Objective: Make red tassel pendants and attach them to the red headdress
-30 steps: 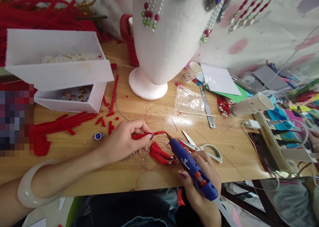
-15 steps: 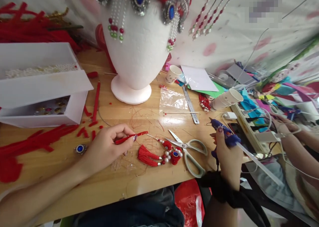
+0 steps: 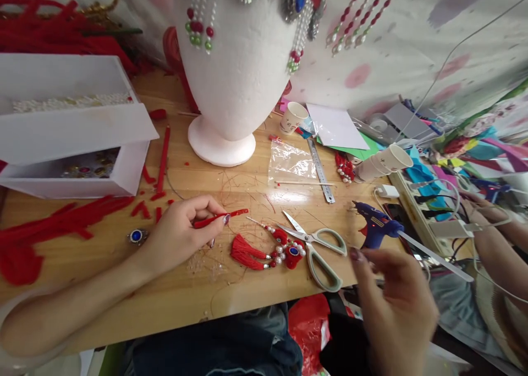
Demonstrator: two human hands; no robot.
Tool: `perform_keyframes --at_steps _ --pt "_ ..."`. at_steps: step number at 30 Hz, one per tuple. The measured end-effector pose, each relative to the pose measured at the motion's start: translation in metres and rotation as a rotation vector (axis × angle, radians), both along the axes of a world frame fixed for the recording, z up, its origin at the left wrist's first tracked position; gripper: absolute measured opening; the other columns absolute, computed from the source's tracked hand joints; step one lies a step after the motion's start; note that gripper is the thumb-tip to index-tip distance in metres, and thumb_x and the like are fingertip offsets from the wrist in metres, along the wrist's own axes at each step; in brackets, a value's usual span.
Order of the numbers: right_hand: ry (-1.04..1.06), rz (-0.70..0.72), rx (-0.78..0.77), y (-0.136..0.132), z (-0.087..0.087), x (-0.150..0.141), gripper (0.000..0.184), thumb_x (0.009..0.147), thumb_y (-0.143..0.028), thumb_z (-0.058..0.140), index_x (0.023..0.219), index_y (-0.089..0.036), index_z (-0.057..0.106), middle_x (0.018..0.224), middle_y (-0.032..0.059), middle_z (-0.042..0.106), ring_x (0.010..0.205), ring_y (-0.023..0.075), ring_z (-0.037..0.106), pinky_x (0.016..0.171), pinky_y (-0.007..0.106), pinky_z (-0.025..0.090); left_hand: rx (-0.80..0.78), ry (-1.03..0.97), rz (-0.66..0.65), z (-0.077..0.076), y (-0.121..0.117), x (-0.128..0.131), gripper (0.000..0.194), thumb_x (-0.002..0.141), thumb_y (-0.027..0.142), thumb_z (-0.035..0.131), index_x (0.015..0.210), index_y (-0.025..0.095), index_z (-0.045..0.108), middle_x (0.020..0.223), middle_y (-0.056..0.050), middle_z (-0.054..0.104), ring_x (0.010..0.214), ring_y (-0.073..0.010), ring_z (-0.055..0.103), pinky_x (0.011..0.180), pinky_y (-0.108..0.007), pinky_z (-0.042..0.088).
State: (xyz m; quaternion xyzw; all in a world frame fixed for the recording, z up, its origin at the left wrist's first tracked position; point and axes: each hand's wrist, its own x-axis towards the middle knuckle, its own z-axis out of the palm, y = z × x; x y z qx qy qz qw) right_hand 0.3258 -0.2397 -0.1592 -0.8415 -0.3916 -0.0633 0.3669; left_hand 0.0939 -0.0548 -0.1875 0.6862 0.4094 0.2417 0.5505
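Note:
My left hand [image 3: 187,227] pinches a thin red strip [image 3: 238,212] between thumb and fingers above the table. To its right lies a beaded ornament [image 3: 284,250] with pearls, a blue gem and red tassels [image 3: 247,253]. Scissors [image 3: 315,243] rest with blades parted against the ornament's right side. A blue glue gun [image 3: 377,224] with a clear glue stick stands at the table's right edge. Just in front of it is my right hand [image 3: 391,304], empty and slightly blurred, its thumb and fingers apart. A blue-gem piece [image 3: 137,236] lies left of my left wrist.
A white foam head [image 3: 235,90] with beaded hangings stands at the back. White boxes [image 3: 132,167] and red strips [image 3: 82,216] occupy the left. A steel ruler [image 3: 320,172], paper cups [image 3: 293,117] and a power strip [image 3: 424,222] are right. Another person's arm [image 3: 495,227] shows at far right.
My right hand has let go of the glue gun and drawn back toward me. The gun now stands on its own. My left hand still holds the red strip in nearly the same place.

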Motion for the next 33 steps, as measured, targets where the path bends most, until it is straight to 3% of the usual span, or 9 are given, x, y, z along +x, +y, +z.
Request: perform_keyframes --at_steps 2,4,6,8,11,14,23,29,33 --pt "-0.07 0.404 -0.097 0.027 -0.001 -0.017 0.014 0.091 -0.035 0.063 0.094 -0.022 0.065 0.093 0.0058 0.062 0.086 0.0221 0.059 0.077 0.036 0.045 0.007 -0.001 -0.007 0.0 0.0 0.0 0.013 0.079 0.031 0.06 0.074 0.019 0.061 0.054 0.006 0.059 0.044 -0.0083 0.053 0.045 -0.019 0.042" --pt "-0.141 0.589 -0.258 0.053 -0.007 -0.026 0.012 0.092 -0.031 0.062 0.099 -0.022 0.066 0.102 0.0077 0.062 0.094 0.0242 0.059 0.081 0.038 0.046 0.014 0.0 -0.016 0.001 -0.001 0.0 0.014 0.079 0.032 0.06 0.074 0.019 0.062 0.053 0.006 0.059 0.045 -0.0083 0.053 0.046 -0.019 0.042" --pt "-0.173 0.658 -0.409 0.07 -0.014 -0.026 0.008 0.093 -0.026 0.061 0.092 -0.019 0.065 0.1 0.0089 0.06 0.096 0.0259 0.057 0.083 0.041 0.047 0.023 -0.012 -0.011 0.001 -0.001 -0.001 0.013 0.079 0.032 0.06 0.074 0.019 0.062 0.052 0.006 0.059 0.045 -0.0087 0.052 0.046 -0.019 0.041" --pt "-0.18 0.655 -0.484 0.075 -0.02 -0.023 0.01 0.093 -0.02 0.059 0.084 -0.018 0.061 0.097 0.0092 0.059 0.094 0.0262 0.055 0.084 0.043 0.046 0.015 -0.022 -0.005 0.001 -0.001 -0.001 0.013 0.079 0.032 0.06 0.074 0.019 0.062 0.051 0.006 0.058 0.045 -0.009 0.052 0.046 -0.019 0.041" --pt "-0.131 0.635 -0.473 0.069 -0.023 -0.017 0.013 0.095 -0.014 0.054 0.083 -0.018 0.056 0.096 0.0078 0.06 0.092 0.0246 0.054 0.084 0.041 0.046 -0.015 -0.028 -0.012 0.0 0.0 -0.002 0.014 0.078 0.032 0.06 0.075 0.019 0.061 0.051 0.006 0.059 0.046 -0.0093 0.052 0.046 -0.02 0.041" --pt "-0.082 0.645 -0.474 0.064 -0.022 -0.016 0.004 0.095 -0.02 0.057 0.092 -0.019 0.056 0.101 0.0075 0.06 0.096 0.0247 0.054 0.086 0.04 0.046 -0.016 -0.026 -0.021 0.0 0.0 -0.003 0.015 0.079 0.033 0.06 0.075 0.019 0.062 0.053 0.006 0.059 0.047 -0.0091 0.052 0.048 -0.02 0.041" --pt "-0.131 0.621 -0.599 0.061 -0.014 -0.006 0.008 0.089 -0.02 0.067 0.092 -0.019 0.059 0.103 0.0087 0.059 0.1 0.0275 0.053 0.09 0.042 0.045 -0.051 -0.04 0.003 -0.001 0.001 -0.001 0.014 0.078 0.033 0.062 0.075 0.019 0.062 0.055 0.006 0.06 0.048 -0.0093 0.054 0.049 -0.02 0.042" --pt "-0.044 0.596 -0.691 0.05 -0.006 0.002 0.007 0.093 -0.019 0.06 0.088 -0.021 0.055 0.099 0.0051 0.06 0.095 0.024 0.057 0.084 0.038 0.045 -0.022 -0.015 0.024 -0.001 0.001 -0.002 0.012 0.076 0.031 0.063 0.076 0.019 0.063 0.053 0.005 0.06 0.047 -0.0095 0.053 0.049 -0.019 0.042" --pt "0.008 0.554 -0.703 0.038 -0.004 0.009 0.012 0.09 -0.023 0.065 0.093 -0.021 0.053 0.092 0.0026 0.062 0.089 0.0225 0.059 0.079 0.035 0.045 -0.009 -0.025 0.023 -0.004 0.001 -0.003 0.01 0.077 0.031 0.063 0.076 0.02 0.063 0.052 0.006 0.061 0.045 -0.0095 0.053 0.049 -0.02 0.041"
